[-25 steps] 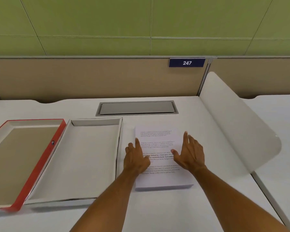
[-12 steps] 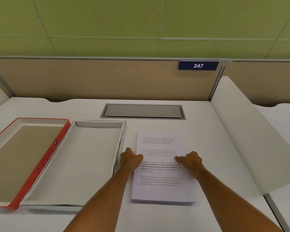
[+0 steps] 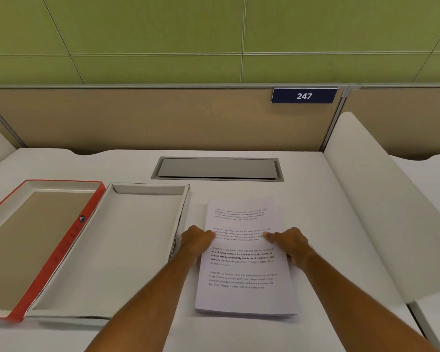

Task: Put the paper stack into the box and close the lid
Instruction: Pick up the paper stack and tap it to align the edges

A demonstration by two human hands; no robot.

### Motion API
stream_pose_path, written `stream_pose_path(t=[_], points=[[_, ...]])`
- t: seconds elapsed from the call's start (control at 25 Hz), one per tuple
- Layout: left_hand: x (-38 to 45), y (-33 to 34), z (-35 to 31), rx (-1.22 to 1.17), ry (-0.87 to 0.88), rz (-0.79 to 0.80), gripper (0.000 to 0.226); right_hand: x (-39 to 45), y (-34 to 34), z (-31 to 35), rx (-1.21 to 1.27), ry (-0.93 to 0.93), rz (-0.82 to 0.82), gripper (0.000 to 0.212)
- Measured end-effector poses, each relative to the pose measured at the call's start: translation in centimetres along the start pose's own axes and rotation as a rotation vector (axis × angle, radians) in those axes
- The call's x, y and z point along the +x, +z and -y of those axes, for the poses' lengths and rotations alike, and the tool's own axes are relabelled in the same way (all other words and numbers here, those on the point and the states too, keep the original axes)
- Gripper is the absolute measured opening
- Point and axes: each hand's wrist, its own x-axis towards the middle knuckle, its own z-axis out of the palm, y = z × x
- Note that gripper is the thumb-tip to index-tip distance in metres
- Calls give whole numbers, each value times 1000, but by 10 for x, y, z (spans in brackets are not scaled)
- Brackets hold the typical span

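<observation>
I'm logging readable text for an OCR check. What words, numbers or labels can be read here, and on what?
"247": white digits on the blue plate on the partition.
"Village life is a peaceful, close-knit, and nature-connected way of living...": printed on the top sheet of the paper stack; the rest is too small.
Logo on the red lid edge: unreadable.

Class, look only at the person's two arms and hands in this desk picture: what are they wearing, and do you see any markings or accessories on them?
Both forearms are bare; no sleeve shows anywhere up to the bottom edge of the picture. The left hand and right hand wear no gloves. No watch, bracelet, ring or marking is visible on either.
</observation>
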Motion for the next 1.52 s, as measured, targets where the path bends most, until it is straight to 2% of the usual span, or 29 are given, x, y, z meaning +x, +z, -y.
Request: stream_pose_path(t=[0.08,0.32,0.48,0.56,0.64,0.72,0.8,0.96,1.16,1.28,1.4,1.52], points=[[-1,2,0,-32,18,-5,21,-3,-1,3,64,9,25,50],[3,-2,-1,-130,13,56,16,-5,-7,5,192,24,101,38],[12,-5,7,-159,-7,74,15,-9,-17,4,198,58,115,14],[17,-9,10,-205,-42,85,9,-7,-23,4,206,97,146,10],[21,-11,10,-256,-90,113,14,-6,-26,4,211,118,177,8],[19,-12,7,-310,-120,142,17,-2,-25,4,209,116,179,5],[15,-13,5,-361,-122,150,10,-1,-23,4,195,96,158,4],[4,-21,-5,-387,-33,153,7,-11,-26,15,152,-27,133,10],[-13,-50,-36,-428,261,95,16,-31,-54,47,144,-394,122,16],[-22,-66,-50,-396,414,48,24,-43,-65,59,161,-553,88,11],[-31,-72,-52,-379,492,27,25,-49,-69,60,163,-623,79,9],[-36,-68,-45,-326,495,6,25,-52,-68,50,146,-622,64,12]])
